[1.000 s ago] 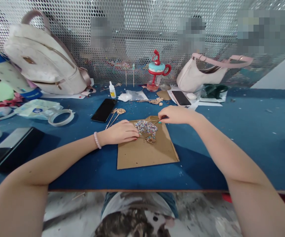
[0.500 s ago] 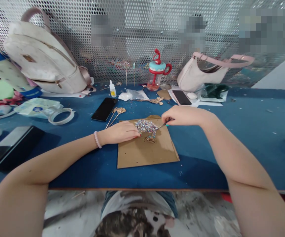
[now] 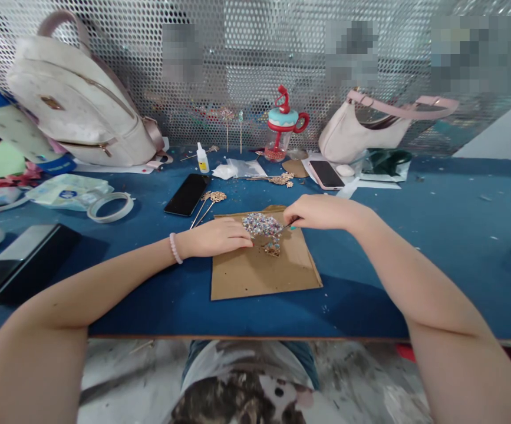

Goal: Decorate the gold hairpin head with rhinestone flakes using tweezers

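A pile of tiny multicoloured rhinestones (image 3: pixel 261 224) lies on a piece of brown cardboard (image 3: pixel 255 280). My right hand (image 3: pixel 306 212) pinches dark tweezers (image 3: pixel 289 225), whose tips reach the pile's right edge. Just below the pile is a small gold ornament (image 3: pixel 272 248), partly covered with stones. My left hand (image 3: pixel 224 237) rests over the cardboard's left side, fingers together, with the fingertips beside the pile and close to the ornament. What these fingers hold, if anything, is hidden.
Gold hairpins (image 3: pixel 213 197) and a black phone (image 3: pixel 187 194) lie beyond my left hand. Behind them stand a small glue bottle (image 3: pixel 202 159) and a red-handled cup (image 3: pixel 277 138). A tape roll (image 3: pixel 110 208) sits left, and a white handbag (image 3: pixel 361 138) stands at back right.
My right hand has shifted slightly left and down with the tweezers, nearer the rhinestones. The gold ornament has moved a little to the right. My left hand stays nearly in place.
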Tool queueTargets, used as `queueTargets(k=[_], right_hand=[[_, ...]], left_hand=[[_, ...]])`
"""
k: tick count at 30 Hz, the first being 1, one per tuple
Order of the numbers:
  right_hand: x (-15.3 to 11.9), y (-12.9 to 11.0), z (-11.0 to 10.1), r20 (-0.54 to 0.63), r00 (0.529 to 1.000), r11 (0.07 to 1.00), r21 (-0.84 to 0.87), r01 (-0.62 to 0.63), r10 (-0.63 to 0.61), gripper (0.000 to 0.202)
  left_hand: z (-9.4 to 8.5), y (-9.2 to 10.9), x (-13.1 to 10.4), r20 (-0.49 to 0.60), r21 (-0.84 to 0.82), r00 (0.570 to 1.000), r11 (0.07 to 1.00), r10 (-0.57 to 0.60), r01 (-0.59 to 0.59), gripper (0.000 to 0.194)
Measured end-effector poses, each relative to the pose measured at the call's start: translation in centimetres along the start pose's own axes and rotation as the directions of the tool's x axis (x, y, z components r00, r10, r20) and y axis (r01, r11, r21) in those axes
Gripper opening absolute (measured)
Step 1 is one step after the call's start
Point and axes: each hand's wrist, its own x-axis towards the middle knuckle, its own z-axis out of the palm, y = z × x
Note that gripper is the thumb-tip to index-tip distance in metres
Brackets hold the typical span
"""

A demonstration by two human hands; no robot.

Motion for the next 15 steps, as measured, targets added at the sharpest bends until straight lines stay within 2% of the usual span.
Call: queueTargets(k=[7, 15], right_hand=[[0.2, 0.5, -0.1, -0.010, 0.998, 0.997, 0.052, 0.056, -0.056, 0.018], [-0.4, 0.0, -0.5, 0.062, 0.995, 0.994, 0.078, 0.074, -0.079, 0.019]], left_hand=[[-1.3, 1.1, 0.6, 0.065, -0.091, 0.993, 0.990, -0.099, 0.105, 0.022], [-1.3, 1.1, 0.6, 0.088, -0.120, 0.988, 0.983, -0.128, 0.138, 0.022]])
